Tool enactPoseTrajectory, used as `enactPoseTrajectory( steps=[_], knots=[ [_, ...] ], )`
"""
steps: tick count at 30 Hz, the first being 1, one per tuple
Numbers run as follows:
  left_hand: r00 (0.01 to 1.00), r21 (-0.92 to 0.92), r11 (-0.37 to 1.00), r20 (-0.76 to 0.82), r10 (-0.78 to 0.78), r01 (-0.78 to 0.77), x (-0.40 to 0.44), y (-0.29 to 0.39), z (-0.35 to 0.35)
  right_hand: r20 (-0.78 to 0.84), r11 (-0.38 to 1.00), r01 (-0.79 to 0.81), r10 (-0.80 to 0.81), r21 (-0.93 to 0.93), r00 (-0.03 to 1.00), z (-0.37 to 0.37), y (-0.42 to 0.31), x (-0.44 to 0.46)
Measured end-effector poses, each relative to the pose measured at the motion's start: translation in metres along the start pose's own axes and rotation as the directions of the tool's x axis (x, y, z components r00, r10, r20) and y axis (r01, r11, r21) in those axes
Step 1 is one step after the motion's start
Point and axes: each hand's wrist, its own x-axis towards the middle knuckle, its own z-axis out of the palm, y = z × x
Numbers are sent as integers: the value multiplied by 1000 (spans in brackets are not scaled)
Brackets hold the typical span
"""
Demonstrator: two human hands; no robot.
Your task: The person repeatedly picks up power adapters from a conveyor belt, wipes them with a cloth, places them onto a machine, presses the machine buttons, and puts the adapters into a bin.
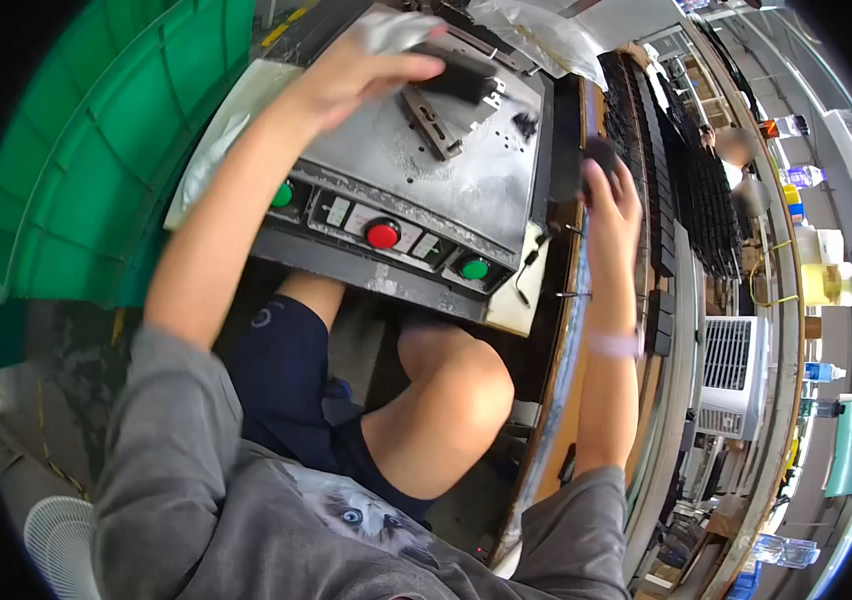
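Observation:
My left hand (361,75) is over the metal plate (376,155) of a machine, its thumb and fingers closed on a black block-shaped part (461,82). Motion smears the hand, and something whitish covers its fingertips. Just below that part, a metal bar fixture (432,125) is fixed on the plate. To the right of the machine, my right hand (614,205) grips a small black part (600,156) between its fingers. That part's exact kind is not clear.
The machine's front panel carries a red button (382,234) and green buttons (473,268). Rows of black parts (661,180) line the bench at right. A green bin (56,180) stands at left. A plastic bag (546,35) lies behind the plate, and a white vented unit (731,375) sits farther right.

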Motion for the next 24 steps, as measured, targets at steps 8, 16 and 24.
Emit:
enactPoseTrajectory(
  steps=[8,16,24],
  knots=[
    [819,-685,664,-172,-548,301,-237,9,-4,480,487,729,-550,-480,683,112,36,100],
    [744,-193,779,-233,-627,596,-244,16,-2,625,473,760,-444,-446,643,113,29,100],
    [845,34,886,-319,-429,462,-186,-4,-7,728,337,800,-339,-497,596,101,15,94]
  ],
)
